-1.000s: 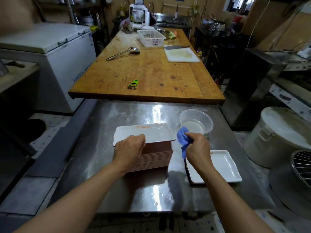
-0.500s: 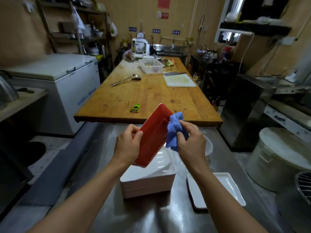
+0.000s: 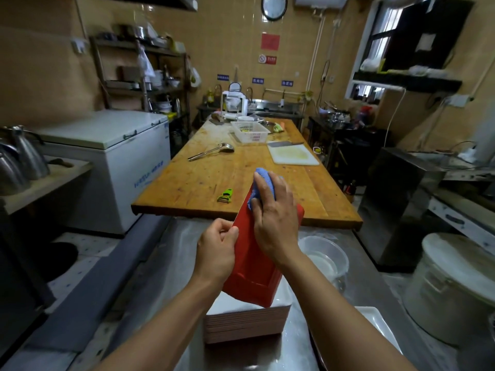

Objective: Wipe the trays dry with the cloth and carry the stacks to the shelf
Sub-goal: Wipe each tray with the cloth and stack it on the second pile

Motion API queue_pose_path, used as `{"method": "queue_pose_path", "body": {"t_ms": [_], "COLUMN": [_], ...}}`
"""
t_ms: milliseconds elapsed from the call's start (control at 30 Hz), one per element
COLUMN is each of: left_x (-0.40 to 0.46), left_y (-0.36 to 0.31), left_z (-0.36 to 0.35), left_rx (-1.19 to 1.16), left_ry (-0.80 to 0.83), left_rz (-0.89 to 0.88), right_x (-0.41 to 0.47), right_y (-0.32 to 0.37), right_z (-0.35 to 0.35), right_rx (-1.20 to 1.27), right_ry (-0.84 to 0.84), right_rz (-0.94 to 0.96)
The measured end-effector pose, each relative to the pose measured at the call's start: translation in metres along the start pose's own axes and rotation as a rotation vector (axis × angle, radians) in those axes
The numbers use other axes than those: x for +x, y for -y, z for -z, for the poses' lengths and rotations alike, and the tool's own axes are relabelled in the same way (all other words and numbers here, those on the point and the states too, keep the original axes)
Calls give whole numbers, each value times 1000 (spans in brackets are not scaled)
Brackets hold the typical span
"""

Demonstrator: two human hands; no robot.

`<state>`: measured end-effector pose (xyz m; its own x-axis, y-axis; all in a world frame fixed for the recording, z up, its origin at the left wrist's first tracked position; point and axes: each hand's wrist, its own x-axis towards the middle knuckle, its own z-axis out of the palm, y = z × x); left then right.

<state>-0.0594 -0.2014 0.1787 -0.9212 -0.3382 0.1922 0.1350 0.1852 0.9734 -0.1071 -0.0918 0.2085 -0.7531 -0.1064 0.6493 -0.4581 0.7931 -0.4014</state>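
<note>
While left hand [image 3: 218, 250] pinches red tray [image 3: 251, 269] steeply tilted, right hand [image 3: 276, 218] presses cloth [image 3: 261, 188].

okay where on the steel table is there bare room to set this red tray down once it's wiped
Bare steel table shows left of the tray stack, under the left forearm, and a strip between the stack and the wooden table. To the right it is crowded: the clear plastic tub and a white tray sit close beside the stack.

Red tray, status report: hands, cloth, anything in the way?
Left hand grips red tray by its edge, tilted above the stack. Right hand presses blue cloth on its underside. Nothing in the way.
</note>
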Motion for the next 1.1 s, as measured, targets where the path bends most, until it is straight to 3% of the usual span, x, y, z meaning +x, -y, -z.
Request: {"method": "queue_pose_path", "body": {"t_ms": [500,900,1033,1100], "left_x": [-11,-6,3,8], "left_y": [-4,11,6,1], "left_z": [6,-20,-29,-32], "left_rx": [-307,-555,-616,-621], "left_ry": [12,-43,-103,-125], "left_rz": [223,393,385,360], "right_x": [-8,-55,-87,-99], "right_y": [-34,-37,-36,-32], "right_z": [12,14,11,11], "right_rx": [209,93,-58,150], "right_ry": [-18,51,162,69], "right_rz": [-280,-350,-255,-350]}}
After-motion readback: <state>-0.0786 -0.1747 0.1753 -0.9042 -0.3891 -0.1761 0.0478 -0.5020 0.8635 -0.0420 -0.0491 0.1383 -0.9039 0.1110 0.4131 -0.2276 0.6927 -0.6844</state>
